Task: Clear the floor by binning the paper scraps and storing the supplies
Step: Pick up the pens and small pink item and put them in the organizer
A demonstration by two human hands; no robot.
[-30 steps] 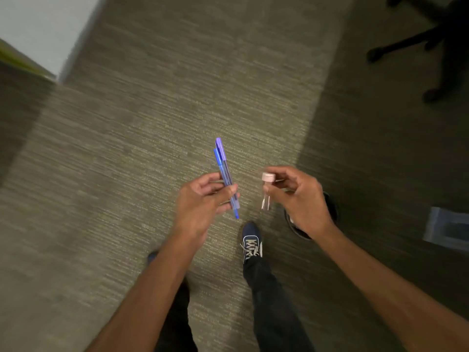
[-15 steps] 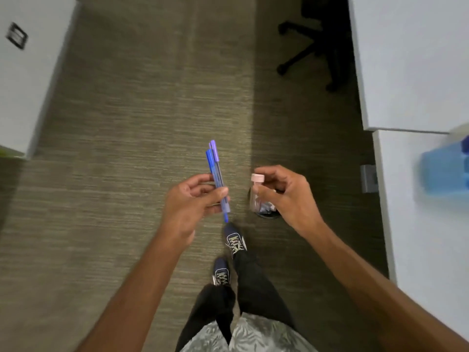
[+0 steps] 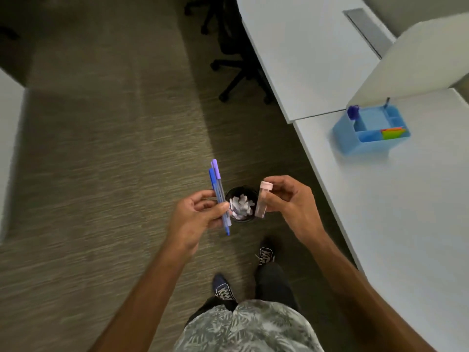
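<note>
My left hand [image 3: 196,219] holds two pens [image 3: 217,189], one blue and one purple, upright between thumb and fingers. A small clear tube with a pink cap [image 3: 263,199] is pinched in my right hand [image 3: 291,207]. Between and below both hands a small black bin [image 3: 231,193] stands on the carpet, holding white paper scraps [image 3: 241,207]. A blue desk organiser [image 3: 370,130] sits on the white desk [image 3: 406,212] at the right, with coloured sticky notes [image 3: 392,133] in its front compartment and a purple item at its left corner.
A second white desk [image 3: 304,52] runs along the upper right, with a black office chair [image 3: 233,54] tucked beside it. A white divider panel [image 3: 416,57] stands behind the organiser. My feet [image 3: 265,255] are on the carpet [image 3: 101,174] just below the bin.
The view has swung right: both desks and the blue organiser have come fully into sight. The bin now sits between my hands, its scraps visible. Both hands keep their grips.
</note>
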